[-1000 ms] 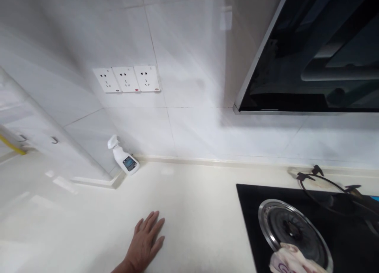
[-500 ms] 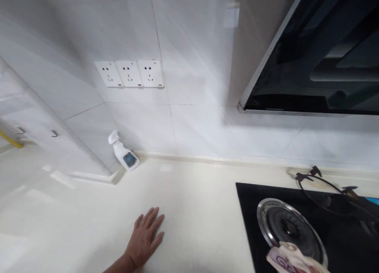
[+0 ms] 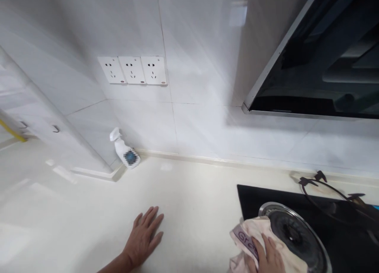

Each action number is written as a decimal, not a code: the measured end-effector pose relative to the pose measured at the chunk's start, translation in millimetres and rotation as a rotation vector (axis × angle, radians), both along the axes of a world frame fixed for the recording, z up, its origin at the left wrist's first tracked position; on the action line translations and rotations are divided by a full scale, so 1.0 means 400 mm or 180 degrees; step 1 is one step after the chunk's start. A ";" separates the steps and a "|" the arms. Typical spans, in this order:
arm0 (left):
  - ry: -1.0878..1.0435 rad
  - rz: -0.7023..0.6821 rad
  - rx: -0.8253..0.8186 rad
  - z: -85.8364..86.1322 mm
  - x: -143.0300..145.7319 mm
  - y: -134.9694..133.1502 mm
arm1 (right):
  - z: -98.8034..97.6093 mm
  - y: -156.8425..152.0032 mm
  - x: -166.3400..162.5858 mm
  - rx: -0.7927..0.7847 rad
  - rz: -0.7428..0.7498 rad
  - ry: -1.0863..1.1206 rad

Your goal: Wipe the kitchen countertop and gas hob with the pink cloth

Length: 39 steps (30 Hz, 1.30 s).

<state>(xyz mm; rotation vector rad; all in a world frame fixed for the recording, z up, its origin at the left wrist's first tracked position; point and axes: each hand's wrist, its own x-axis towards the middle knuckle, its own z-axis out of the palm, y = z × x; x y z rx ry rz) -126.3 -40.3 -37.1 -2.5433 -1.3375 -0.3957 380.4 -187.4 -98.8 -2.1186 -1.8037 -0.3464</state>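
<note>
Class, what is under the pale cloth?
Around its edges show the counter, black cooktop and burner, partly covered by the cloth under the right hand. What lies beneath is hidden.

The left hand (image 3: pixel 142 239), at 7 o'clock, lies palm down, fingers (image 3: pixel 156 223) spread toward 1; the right hand (image 3: pixel 269 258), at 5, bends its fingers toward 11.

My left grip (image 3: pixel 140 241), right grip (image 3: pixel 269 256): two. Cloth (image 3: pixel 257 227): one. Spray bottle (image 3: pixel 121 146): one. Socket plates (image 3: pixel 133 71): three. Wall hooks (image 3: pixel 55 129): two. Hob (image 3: pixel 248 200): one. Burner (image 3: pixel 291 233): one. Hood (image 3: pixel 319 85): one. Pan support (image 3: pixel 308 181): probably one, blurred.
</note>
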 end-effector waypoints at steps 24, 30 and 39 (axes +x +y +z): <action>0.0075 -0.0010 -0.0080 0.019 0.003 -0.014 | 0.164 0.567 0.131 -0.0809 -0.1381 0.0610; 0.0013 0.0017 -0.0046 0.011 0.005 -0.015 | 0.163 0.558 0.123 -0.0822 -0.1410 0.0605; -0.0032 0.0012 -0.0044 -0.005 -0.004 -0.007 | 0.145 0.434 0.022 -0.0499 -0.1076 0.0122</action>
